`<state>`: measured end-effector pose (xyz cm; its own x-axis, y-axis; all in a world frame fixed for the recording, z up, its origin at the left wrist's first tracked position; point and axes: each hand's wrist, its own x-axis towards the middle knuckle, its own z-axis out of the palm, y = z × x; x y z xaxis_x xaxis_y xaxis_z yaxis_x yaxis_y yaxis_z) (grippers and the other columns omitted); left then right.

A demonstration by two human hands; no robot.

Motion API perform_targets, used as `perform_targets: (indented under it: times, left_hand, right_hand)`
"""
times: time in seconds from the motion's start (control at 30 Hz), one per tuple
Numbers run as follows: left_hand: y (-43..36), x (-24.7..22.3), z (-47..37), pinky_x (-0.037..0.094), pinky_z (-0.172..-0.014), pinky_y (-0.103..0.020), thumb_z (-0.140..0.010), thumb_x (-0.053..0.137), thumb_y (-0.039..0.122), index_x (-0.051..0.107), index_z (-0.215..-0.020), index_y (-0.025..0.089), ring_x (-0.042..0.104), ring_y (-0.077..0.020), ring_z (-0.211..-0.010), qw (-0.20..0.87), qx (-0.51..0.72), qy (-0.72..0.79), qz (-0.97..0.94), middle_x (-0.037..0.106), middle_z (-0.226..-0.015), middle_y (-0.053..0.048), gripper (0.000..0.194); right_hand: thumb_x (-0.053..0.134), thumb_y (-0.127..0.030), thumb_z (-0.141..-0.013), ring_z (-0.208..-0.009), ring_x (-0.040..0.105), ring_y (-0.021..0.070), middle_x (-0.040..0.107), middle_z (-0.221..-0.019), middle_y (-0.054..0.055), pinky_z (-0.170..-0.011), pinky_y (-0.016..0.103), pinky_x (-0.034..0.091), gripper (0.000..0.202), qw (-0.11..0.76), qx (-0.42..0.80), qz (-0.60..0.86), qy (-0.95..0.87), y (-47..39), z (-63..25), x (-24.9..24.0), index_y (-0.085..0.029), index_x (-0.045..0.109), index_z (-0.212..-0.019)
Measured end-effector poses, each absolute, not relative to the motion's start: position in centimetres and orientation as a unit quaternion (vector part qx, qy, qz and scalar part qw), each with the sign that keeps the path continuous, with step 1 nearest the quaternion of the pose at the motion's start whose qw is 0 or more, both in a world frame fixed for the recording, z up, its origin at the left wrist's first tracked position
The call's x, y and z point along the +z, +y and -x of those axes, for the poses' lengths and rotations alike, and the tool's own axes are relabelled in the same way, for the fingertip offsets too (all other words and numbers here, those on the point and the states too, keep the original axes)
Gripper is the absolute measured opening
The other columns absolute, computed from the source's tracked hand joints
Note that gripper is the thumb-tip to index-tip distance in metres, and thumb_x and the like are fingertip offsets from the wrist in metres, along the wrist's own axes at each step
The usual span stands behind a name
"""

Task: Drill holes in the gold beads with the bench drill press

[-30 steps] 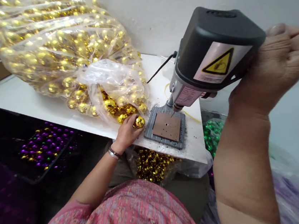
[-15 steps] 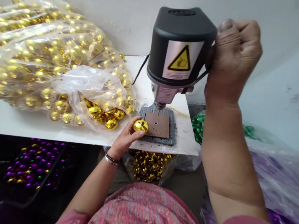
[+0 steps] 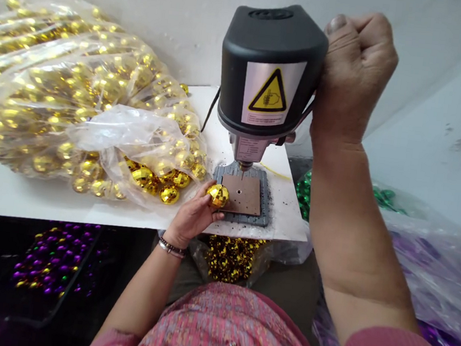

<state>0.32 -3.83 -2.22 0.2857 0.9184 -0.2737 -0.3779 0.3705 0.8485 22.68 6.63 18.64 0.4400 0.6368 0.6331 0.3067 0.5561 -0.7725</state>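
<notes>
Far left of the left fingers: big clear plastic bag [image 3: 114,121] packed with round gold balls, its open side facing those fingers, probably so balls are within easy reach. Loose faceted gold balls [image 3: 168,194] sit just left of the fingertips.

Left hand [image 3: 192,218]: fingers curled round one shiny gold mirror-faceted plastic-looking ball [image 3: 218,195], held from its left and near sides; seems meant to leave the top and far side uncovered. Ball is round, bright, no damage visible; can't tell if it has a hole.

Just right of these fingers: flat brown square board [image 3: 248,200] with small dark hole, on grey ribbed metal base [image 3: 242,219], dark crumbs around. Thin drill bit [image 3: 243,174] points down above the board, beyond the fingertips; fingers look kept out of its line.

Right hand [image 3: 355,65]: clenched beside black boxy motor housing [image 3: 277,34], likely round a handle for control; grip itself hidden.
</notes>
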Motion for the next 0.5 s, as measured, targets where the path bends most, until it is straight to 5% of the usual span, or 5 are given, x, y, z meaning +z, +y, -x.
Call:
perform_targets:
  times: [0.17,0.33,0.5]
  left_hand:
    - [-3.0,-2.5,-0.8,0.054,-0.074,-0.028,-0.072,0.084,0.043,0.056,-0.131,0.024,0.069,-0.0189,-0.096,0.632,0.472,0.47,-0.397,0.072,-0.119,-0.008,0.069]
    - [-1.3,-2.7,-1.6,0.055,-0.093,-0.036,-0.072,0.084,0.039,0.061,-0.125,0.018,0.07,-0.0225,-0.104,0.501,0.431,0.532,-0.529,0.074,-0.117,-0.011,0.062]
    - [0.0,-2.1,-2.6,0.054,-0.086,-0.035,-0.073,0.081,0.034,0.067,-0.117,0.017,0.069,-0.0207,-0.093,0.413,0.378,0.557,-0.613,0.076,-0.108,-0.009,0.05]
  right_hand:
    - [0.053,-0.014,-0.098,-0.063,0.031,0.0008,0.041,-0.066,-0.006,-0.07,0.016,0.037,0.041,0.704,0.108,0.474,-0.518,6.4,-22.5,18.8,-0.021,0.029,-0.065]
    - [0.051,-0.015,-0.098,-0.063,0.028,0.0017,0.033,-0.064,-0.007,-0.069,0.015,0.035,0.039,0.691,0.112,0.483,-0.526,6.2,-22.3,19.0,-0.02,0.03,-0.066]
    - [0.046,-0.02,-0.101,-0.061,0.03,0.0018,0.031,-0.063,-0.008,-0.067,0.014,0.037,0.038,0.681,0.115,0.479,-0.542,6.3,-22.4,18.6,-0.021,0.027,-0.068]
